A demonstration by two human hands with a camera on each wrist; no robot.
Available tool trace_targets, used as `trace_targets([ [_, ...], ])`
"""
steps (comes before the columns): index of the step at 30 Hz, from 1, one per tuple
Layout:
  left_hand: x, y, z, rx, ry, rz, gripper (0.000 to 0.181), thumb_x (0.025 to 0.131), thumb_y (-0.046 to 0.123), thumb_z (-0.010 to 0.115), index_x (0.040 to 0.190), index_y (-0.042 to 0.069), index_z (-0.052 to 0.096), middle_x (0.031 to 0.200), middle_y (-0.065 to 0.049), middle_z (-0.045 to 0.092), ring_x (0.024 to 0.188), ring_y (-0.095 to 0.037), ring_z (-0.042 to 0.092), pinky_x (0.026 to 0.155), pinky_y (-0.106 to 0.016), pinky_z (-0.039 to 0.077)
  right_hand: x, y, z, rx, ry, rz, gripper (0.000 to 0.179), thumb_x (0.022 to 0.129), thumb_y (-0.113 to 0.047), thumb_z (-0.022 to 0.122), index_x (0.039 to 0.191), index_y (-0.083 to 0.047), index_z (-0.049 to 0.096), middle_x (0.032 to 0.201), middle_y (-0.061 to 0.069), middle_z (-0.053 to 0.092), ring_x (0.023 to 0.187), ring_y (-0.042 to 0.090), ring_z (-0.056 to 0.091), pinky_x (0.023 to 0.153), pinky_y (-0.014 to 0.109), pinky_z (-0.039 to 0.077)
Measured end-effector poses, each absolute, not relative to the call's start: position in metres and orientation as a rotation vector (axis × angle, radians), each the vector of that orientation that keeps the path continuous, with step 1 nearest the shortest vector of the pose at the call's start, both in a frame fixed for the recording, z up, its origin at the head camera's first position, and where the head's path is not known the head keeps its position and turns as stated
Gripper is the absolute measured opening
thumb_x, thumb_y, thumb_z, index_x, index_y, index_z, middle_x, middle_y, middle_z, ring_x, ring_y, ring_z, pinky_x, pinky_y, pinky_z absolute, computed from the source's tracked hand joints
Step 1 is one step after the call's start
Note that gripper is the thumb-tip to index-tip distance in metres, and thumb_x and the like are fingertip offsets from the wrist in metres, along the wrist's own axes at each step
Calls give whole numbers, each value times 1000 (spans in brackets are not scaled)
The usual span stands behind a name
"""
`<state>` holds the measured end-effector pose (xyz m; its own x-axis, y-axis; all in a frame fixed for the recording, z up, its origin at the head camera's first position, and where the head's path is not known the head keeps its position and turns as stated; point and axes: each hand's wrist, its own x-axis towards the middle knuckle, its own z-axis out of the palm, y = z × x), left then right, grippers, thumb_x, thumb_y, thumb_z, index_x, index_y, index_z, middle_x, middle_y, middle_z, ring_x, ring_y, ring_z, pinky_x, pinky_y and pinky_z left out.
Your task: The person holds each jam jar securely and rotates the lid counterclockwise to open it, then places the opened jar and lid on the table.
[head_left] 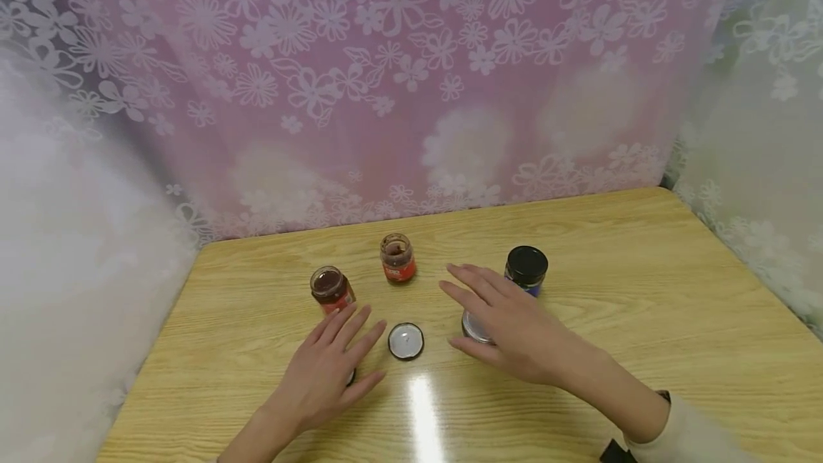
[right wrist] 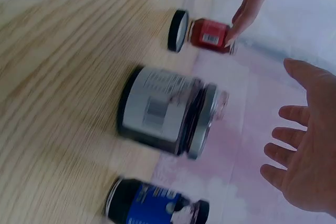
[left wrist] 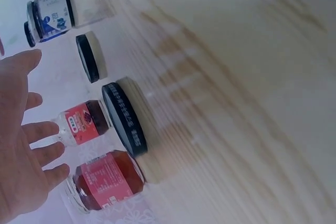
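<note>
Near left hand (head_left: 324, 376), dark-filled jar (head_left: 331, 293)

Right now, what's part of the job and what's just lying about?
Likely job, left hand and right hand being among them:
left open jar
right open jar
grey-topped jar
black-topped jar
left lid
right lid

Likely just setting:
table
floral cloth

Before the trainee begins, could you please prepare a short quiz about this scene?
1. How many open jars with red labels stand on the table?
2. True or false: the black-lidded jar is nearer to the right hand than to the left hand.
3. What lies between the hands? a) a spoon; b) a lid; c) a cup.

Key: 1. Two; 2. True; 3. b.
</note>
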<state>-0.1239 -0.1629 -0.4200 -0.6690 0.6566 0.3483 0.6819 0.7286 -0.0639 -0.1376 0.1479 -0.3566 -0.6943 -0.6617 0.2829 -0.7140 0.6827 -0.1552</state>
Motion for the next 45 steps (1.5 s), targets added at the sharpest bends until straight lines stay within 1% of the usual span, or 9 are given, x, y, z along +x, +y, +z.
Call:
trace_targets([
  [6,-127,-153,-419,-1047,-2570,-145,62,89,52,58,140,18,50,144,-12,43,133,-32,37,105,-48,33,-145,168,-364,1018,-2713,290,72,92,-60,48,148,-15,37,155,6,24,141,26,20,112,45,20],
  [13,-133,-140,-419,-1057,-2580,-177,61,93,57,48,141,19,49,146,-10,40,134,-32,35,108,-47,29,-149,184,-369,973,-2753,232,76,91,-65,46,149,-17,35,156,6,20,141,27,19,112,48,16],
  [19,-139,-127,-417,-1087,-2580,-166,63,91,56,53,142,19,48,146,-11,40,135,-31,34,109,-47,26,-148,197,-375,928,-2775,222,77,89,-68,45,150,-21,33,157,3,19,142,27,18,111,50,15],
  [22,-142,-122,-417,-1091,-2574,-160,64,90,55,56,142,20,47,147,-10,40,137,-30,31,110,-47,24,-147,202,-378,908,-2786,229,77,89,-68,44,150,-23,33,157,3,19,142,28,18,112,50,14],
  [24,-143,-119,-417,-1092,-2576,-159,64,90,56,55,142,20,47,147,-10,39,138,-29,30,111,-46,23,-145,203,-379,890,-2799,235,77,89,-68,45,150,-23,33,157,4,19,142,29,17,112,49,13],
  [29,-146,-114,-416,-1090,-2595,-155,64,92,58,50,143,20,47,149,-11,37,139,-30,27,111,-47,22,-139,206,-381,869,-2788,234,77,89,-66,49,149,-21,35,155,7,23,141,31,20,112,49,16],
  [36,-149,-103,-415,-1104,-2613,-101,67,90,60,52,143,21,46,149,-10,36,139,-30,26,112,-46,21,-132,209,-387,849,-2765,230,77,88,-65,51,149,-21,35,154,7,27,139,33,23,112,48,17],
  [43,-150,-93,-414,-1102,-2651,-51,67,92,63,44,145,23,43,151,-8,33,141,-28,22,113,-43,18,-126,204,-391,838,-2742,231,75,88,-63,53,148,-18,39,153,7,29,139,34,23,113,46,14],
  [45,-151,-91,-414,-1101,-2659,-36,67,92,64,42,145,24,43,152,-8,32,141,-28,21,113,-43,17,-126,202,-391,836,-2725,229,75,89,-62,53,147,-17,40,153,8,30,139,34,23,113,46,15],
])
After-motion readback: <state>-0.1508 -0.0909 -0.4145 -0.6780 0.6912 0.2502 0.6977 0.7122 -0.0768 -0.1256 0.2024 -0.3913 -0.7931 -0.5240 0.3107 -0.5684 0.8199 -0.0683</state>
